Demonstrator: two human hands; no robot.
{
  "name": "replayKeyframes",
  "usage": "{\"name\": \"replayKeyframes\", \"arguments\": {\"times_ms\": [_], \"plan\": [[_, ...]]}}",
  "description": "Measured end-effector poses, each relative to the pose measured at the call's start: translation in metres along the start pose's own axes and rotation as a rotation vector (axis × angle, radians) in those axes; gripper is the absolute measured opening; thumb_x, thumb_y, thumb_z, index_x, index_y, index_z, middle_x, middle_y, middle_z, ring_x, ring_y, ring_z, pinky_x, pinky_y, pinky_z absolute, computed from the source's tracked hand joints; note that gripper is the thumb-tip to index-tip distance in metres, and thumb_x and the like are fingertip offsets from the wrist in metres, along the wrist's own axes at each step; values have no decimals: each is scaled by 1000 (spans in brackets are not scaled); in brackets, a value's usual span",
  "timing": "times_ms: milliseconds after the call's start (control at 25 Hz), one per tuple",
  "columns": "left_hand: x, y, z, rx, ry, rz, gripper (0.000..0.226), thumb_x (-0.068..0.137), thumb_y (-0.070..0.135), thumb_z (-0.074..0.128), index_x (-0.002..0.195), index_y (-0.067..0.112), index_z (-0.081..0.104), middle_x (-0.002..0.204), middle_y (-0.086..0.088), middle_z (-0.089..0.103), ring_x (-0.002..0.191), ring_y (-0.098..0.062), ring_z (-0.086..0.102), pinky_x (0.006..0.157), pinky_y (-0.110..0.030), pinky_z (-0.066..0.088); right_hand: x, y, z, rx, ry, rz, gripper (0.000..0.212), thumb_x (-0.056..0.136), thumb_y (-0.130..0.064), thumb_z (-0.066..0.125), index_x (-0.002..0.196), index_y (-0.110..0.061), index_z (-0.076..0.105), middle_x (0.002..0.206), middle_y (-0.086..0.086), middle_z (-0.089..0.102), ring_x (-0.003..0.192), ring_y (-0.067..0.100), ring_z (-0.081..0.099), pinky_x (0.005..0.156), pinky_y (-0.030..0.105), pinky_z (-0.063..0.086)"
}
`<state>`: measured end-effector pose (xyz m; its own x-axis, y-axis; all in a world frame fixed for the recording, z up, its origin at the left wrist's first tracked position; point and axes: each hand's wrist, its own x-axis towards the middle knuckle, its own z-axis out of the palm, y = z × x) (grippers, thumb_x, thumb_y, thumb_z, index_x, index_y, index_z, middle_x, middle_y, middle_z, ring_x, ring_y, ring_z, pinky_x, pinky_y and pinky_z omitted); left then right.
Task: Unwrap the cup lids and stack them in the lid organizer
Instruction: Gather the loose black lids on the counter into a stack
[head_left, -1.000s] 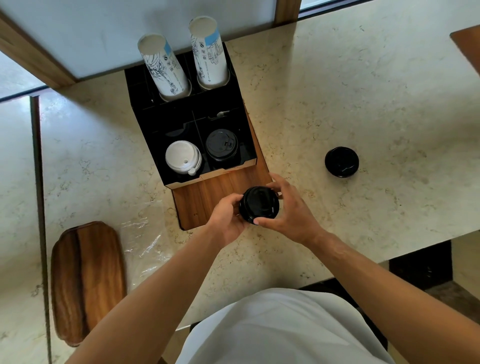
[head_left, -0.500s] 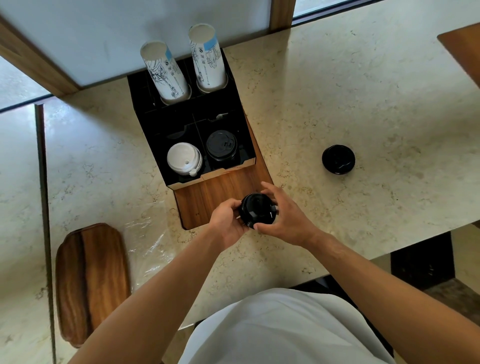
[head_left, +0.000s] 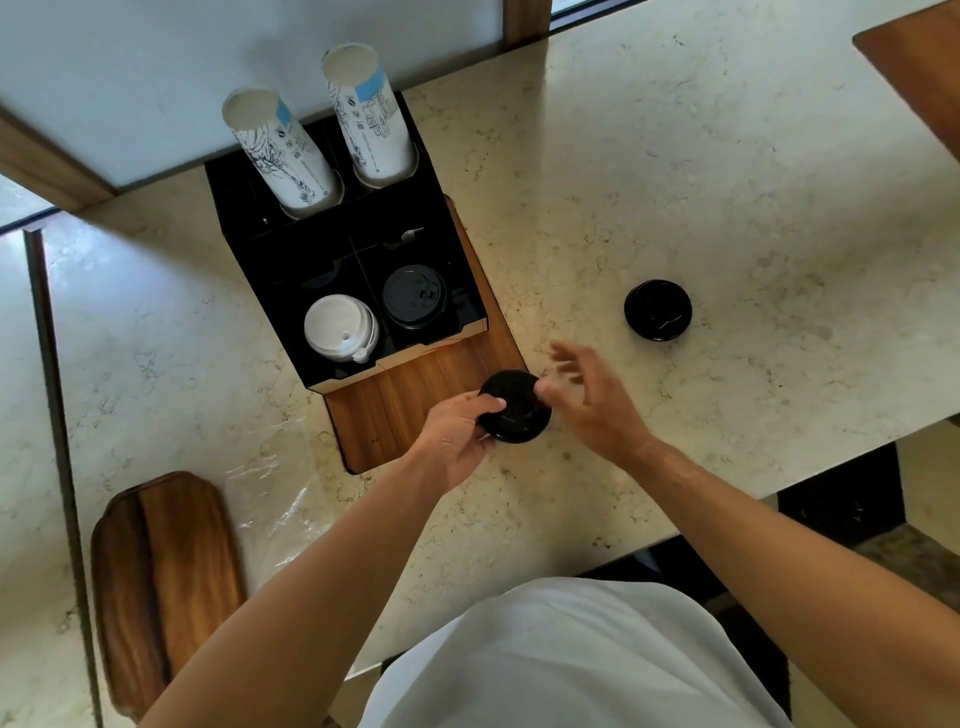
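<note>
Nearest the body, the left hand (head_left: 457, 441) holds a stack of black lids (head_left: 514, 406) by its left rim, thumb curled over the top edge and fingers under it: the grip is clamped on the stack. The stack is round, its flat face turned up toward the camera and tilted a little; it hangs over the front right corner of the wooden tray (head_left: 415, 405), at the tray's edge with the counter (head_left: 727, 182). The right hand (head_left: 592, 400) is just beside the stack on its right, fingers spread and loose, blurred, its grip apart and holding nothing; whether a fingertip touches the rim cannot be told.

To the left, crumpled clear wrap (head_left: 280, 499) lies on the counter beside a wooden board (head_left: 166, 587). To the right, a second black lid stack (head_left: 657, 309) sits alone on the counter, well apart from the hands.

Farther on, the black lid organizer (head_left: 291, 270) stands on the tray. Its front left compartment holds white lids (head_left: 340, 326), the front right one black lids (head_left: 414, 297), all face up. At the back, two cup stacks (head_left: 374, 124) lean upward, printed with line drawings and a blue patch; the writing is too small to read.
</note>
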<state>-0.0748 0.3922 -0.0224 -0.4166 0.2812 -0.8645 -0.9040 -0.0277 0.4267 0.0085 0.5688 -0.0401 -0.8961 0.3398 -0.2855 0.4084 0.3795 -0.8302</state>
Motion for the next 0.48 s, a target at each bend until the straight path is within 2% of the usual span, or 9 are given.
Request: {"name": "replayKeyframes", "arguments": {"times_ms": [80,160,240,360,480], "plan": [[7,0,5,-7,35,-10,35,84,-6,71,118,1,66,123,-19,69,116,-33,64,100,-46,56,22,12,-22,-227,286,21,51,89,-25,69,136,-12,55,130,8,53,119,23,51,104,34,45],[11,-1,7,-10,54,-20,34,84,-7,71,117,1,66,122,-19,69,116,-34,65,102,-49,55,47,22,-48,-439,425,115,54,82,-21,71,132,-9,55,133,16,46,122,34,44,109,44,42],[13,0,6,1,64,-21,33,85,-6,71,117,0,66,121,-20,69,116,-35,65,104,-50,53,66,32,-71,-553,394,212,72,77,-33,75,139,-13,45,141,19,37,128,40,39,113,50,37],[14,1,4,13,79,-4,26,85,-5,71,110,2,68,116,-20,71,115,-36,66,104,-49,53,82,47,-88,-596,288,310,96,72,-52,79,149,-18,32,149,17,29,135,40,33,117,50,31],[15,1,2,-2,103,1,25,85,-4,72,109,2,68,118,-20,70,116,-35,65,104,-49,53,89,54,-89,-603,232,333,96,73,-51,77,151,-20,31,148,17,31,135,40,32,114,50,33]]}}
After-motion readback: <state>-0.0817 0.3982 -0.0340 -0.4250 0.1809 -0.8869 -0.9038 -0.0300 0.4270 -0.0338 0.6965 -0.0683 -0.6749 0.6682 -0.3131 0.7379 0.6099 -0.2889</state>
